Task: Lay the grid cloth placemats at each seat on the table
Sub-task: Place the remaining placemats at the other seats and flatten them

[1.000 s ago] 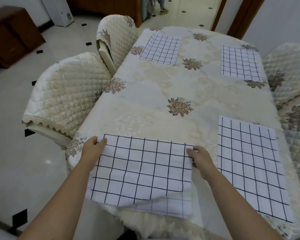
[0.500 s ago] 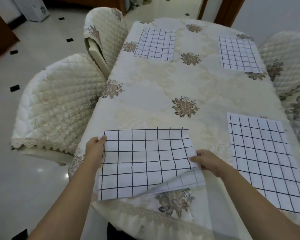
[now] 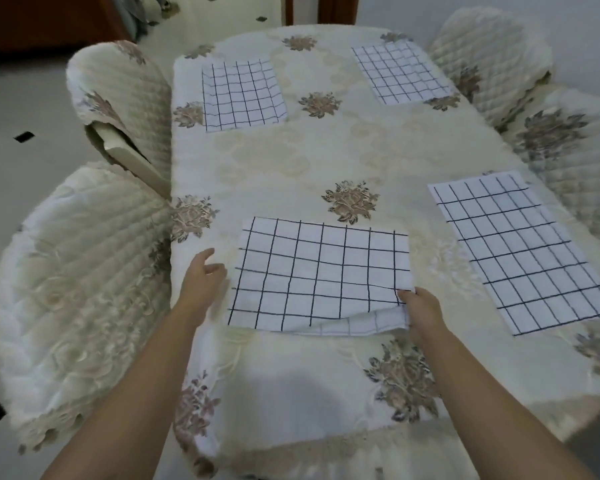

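Right hand (image 3: 421, 306) pinches the placemat (image 3: 319, 275), long axis left-to-right; left hand (image 3: 201, 282) relaxed beside it.

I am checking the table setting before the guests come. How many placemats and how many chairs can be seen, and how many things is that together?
Placemats: 4
Chairs: 4
Total: 8
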The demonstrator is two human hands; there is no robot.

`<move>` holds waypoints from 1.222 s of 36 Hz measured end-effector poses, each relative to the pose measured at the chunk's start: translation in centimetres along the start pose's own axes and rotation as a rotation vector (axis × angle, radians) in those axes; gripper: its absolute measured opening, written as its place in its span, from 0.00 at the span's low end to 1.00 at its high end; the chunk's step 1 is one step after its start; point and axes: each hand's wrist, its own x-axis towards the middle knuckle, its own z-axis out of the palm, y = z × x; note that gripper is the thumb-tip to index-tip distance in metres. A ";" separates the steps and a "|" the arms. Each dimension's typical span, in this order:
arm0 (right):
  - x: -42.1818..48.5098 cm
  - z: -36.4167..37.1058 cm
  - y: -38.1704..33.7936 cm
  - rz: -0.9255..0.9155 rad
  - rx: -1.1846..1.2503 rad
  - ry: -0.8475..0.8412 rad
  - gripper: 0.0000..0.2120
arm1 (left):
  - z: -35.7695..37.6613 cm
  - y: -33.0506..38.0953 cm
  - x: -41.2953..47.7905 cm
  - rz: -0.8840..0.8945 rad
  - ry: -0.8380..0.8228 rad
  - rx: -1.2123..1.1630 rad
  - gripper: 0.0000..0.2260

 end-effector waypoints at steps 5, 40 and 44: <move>-1.6 0.6 1.1 0.126 0.302 0.123 0.15 | 2.8 1.2 0.6 0.080 0.037 0.022 0.15; -8.1 9.1 2.5 0.234 -0.003 -0.561 0.05 | 5.3 -1.4 -1.8 -0.066 -0.064 0.220 0.18; -8.3 9.2 2.5 0.213 -0.041 -0.591 0.08 | 4.3 -2.5 -1.8 -0.049 -0.005 0.268 0.22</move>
